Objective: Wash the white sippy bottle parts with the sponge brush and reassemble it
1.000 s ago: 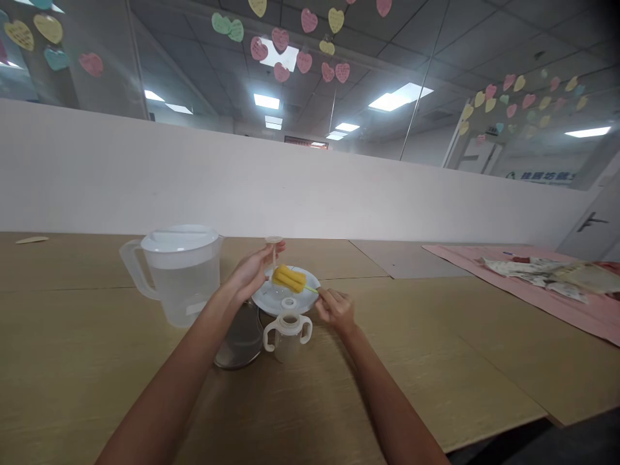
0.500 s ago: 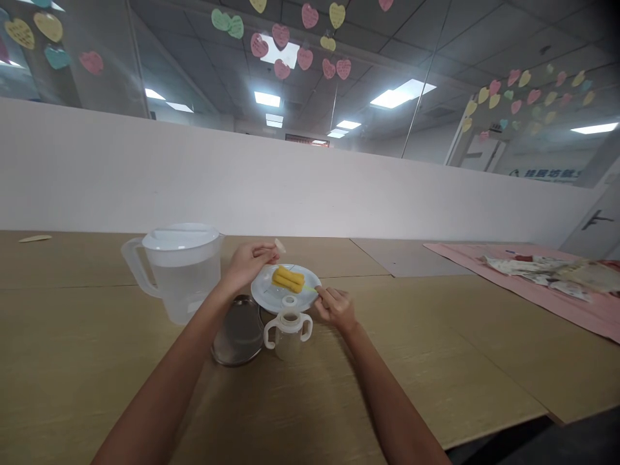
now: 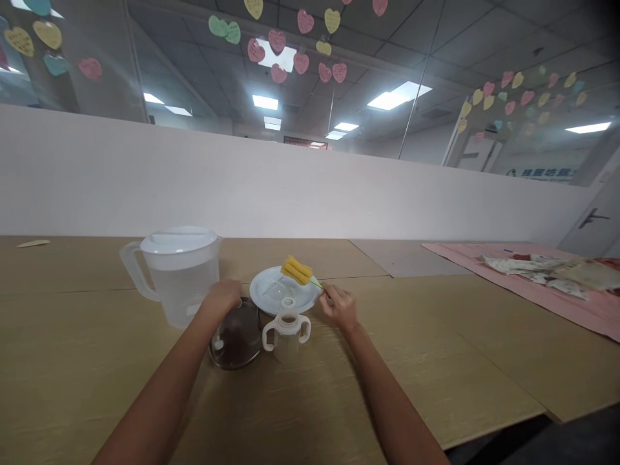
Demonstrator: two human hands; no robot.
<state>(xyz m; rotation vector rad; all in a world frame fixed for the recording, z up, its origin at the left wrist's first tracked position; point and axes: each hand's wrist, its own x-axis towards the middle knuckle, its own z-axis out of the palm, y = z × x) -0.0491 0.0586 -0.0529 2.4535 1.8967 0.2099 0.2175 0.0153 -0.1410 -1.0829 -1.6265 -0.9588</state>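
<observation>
Background: a low white wall (image 3: 290,194) runs along the far edge of the wooden surface (image 3: 411,361), with heart-shaped notes (image 3: 305,21) on the glass above. Toward the far right corner lies a pink cloth (image 3: 484,271) with crumpled fabric (image 3: 523,266) on it.

Right: my right hand (image 3: 341,307) pinches the thin green stick (image 3: 316,283) of a yellow sponge head (image 3: 296,270). The head tilts up, held over the white plate (image 3: 256,294) and clear of its bottom. Gripping by the stick presumably leaves the sponge untouched; the plate probably catches drips.

Left: my left hand (image 3: 223,297) is at the far rim of the round metal dish (image 3: 239,332), close to the lidded jug (image 3: 181,278). Its fingertips are largely hidden; cannot tell whether they pinch anything. A small whitish piece (image 3: 219,344) shows at the dish's left side.

Between my forearms the two-handled cup (image 3: 287,332) stands upright and open, on the near side of the plate, handles out to left and right, likely for easy grasping. A white ring (image 3: 288,302) shows just behind its mouth; whether it rests on the plate is unclear. The jug's handle points left, away from the dishes.
</observation>
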